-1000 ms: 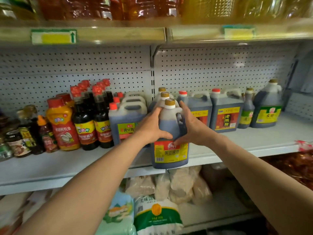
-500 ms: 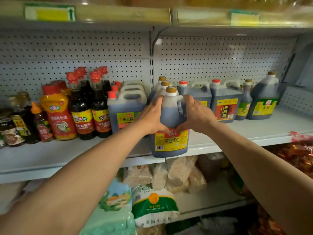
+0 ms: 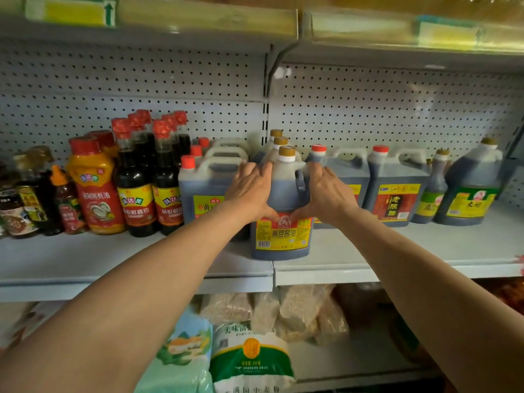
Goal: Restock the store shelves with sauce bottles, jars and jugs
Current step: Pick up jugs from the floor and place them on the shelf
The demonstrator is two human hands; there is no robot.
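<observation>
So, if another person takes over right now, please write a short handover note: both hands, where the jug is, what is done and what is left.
Left hand: fingers wrapped on the left side of the front soy sauce jug.
Right hand: fingers on the jug's right side, by its handle.
Jug: upright on the middle shelf near the front edge, at the head of a row of two like jugs behind it.
Done: jug is set on the shelf.
Left: probably push it back against the row, let go, then fetch further stock.
</observation>
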